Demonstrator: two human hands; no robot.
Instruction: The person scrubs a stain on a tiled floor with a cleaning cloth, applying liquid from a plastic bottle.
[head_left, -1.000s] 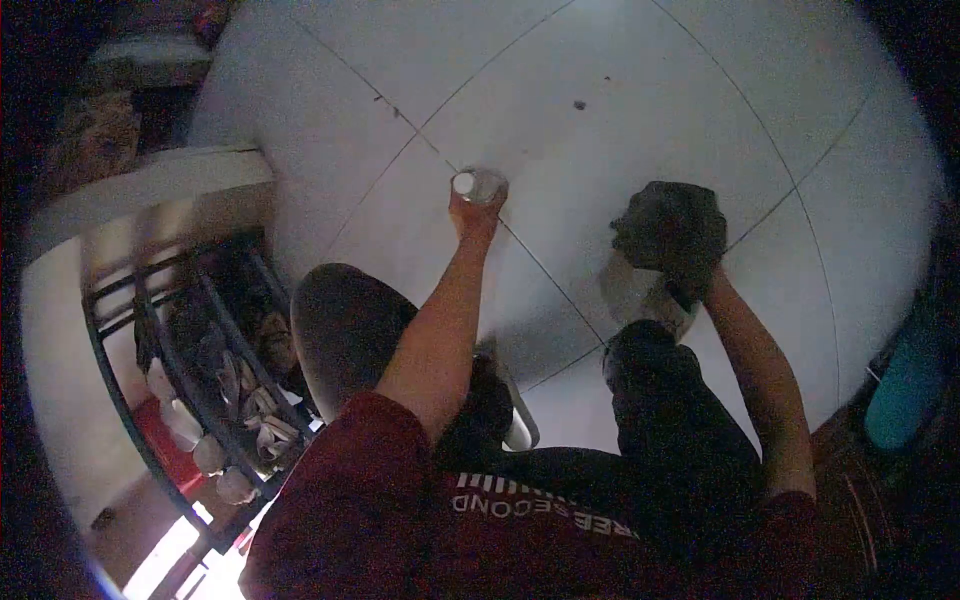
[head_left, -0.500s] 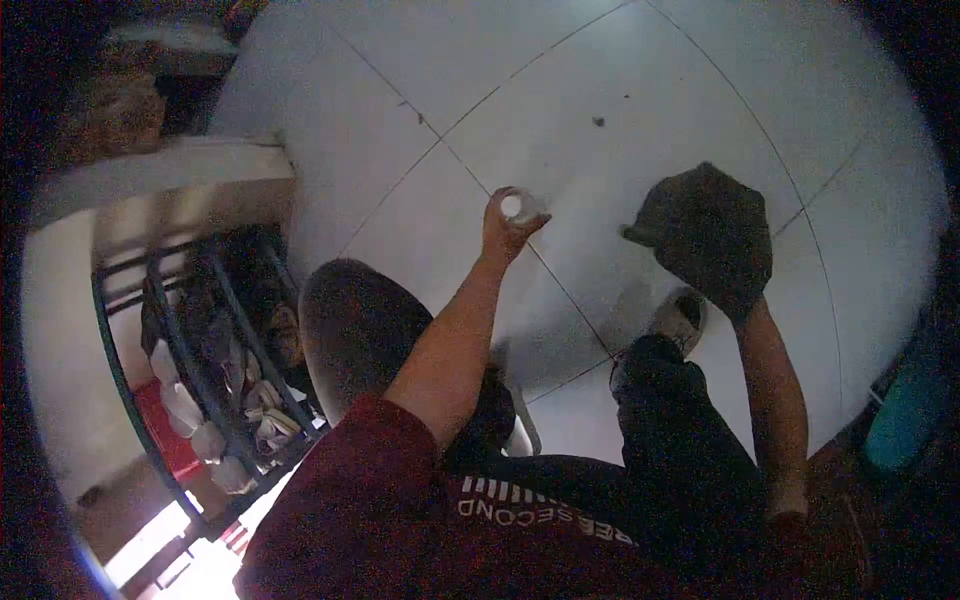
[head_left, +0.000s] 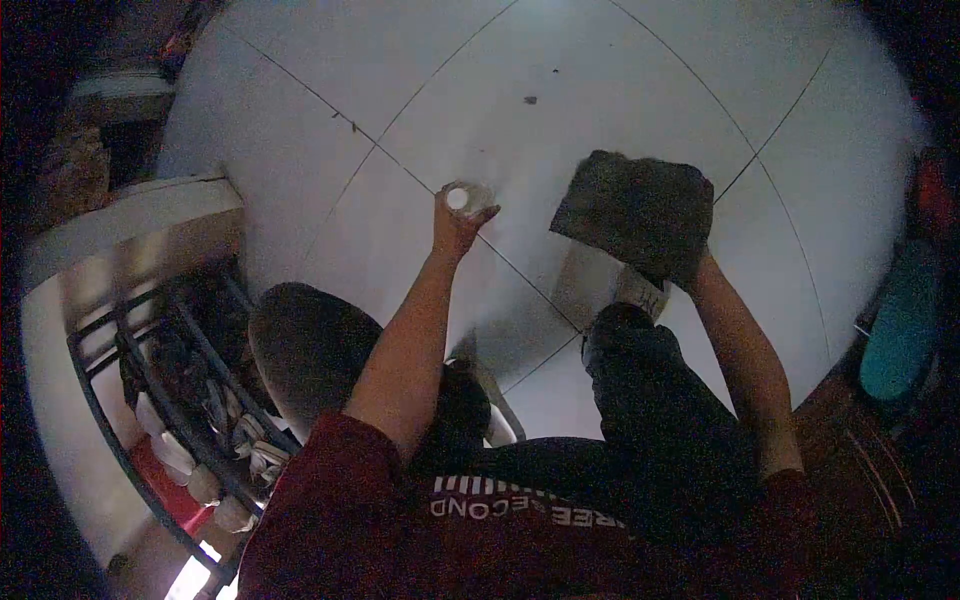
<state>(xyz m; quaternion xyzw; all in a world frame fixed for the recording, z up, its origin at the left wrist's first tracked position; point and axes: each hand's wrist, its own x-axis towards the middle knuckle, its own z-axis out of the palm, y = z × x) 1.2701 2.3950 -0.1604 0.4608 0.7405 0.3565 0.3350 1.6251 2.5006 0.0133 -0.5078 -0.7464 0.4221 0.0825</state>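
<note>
My left hand (head_left: pixel 456 232) is wrapped round a clear bottle with a white cap (head_left: pixel 457 199), seen from above over the white tiled floor. From my right hand (head_left: pixel 703 272), a dark grey cloth (head_left: pixel 635 210) spreads out, its near edge hanging over my shoe (head_left: pixel 640 297). The cloth covers most of that hand, so its fingers are hidden. Both arms reach forward past my knees, with the bottle left of the cloth and apart from it.
On my left stands a dark metal rack (head_left: pixel 130 420) with shoes and a red box (head_left: pixel 170 482) in it. A teal oblong thing (head_left: pixel 900 322) is at the right edge. Small dark bits (head_left: pixel 530 100) lie on the tiles ahead.
The cloth has changed from a bunched, pointed shape to a wider, flatter one, and lies further left in view. The whole view has shifted; the bottle stays in my left hand.
</note>
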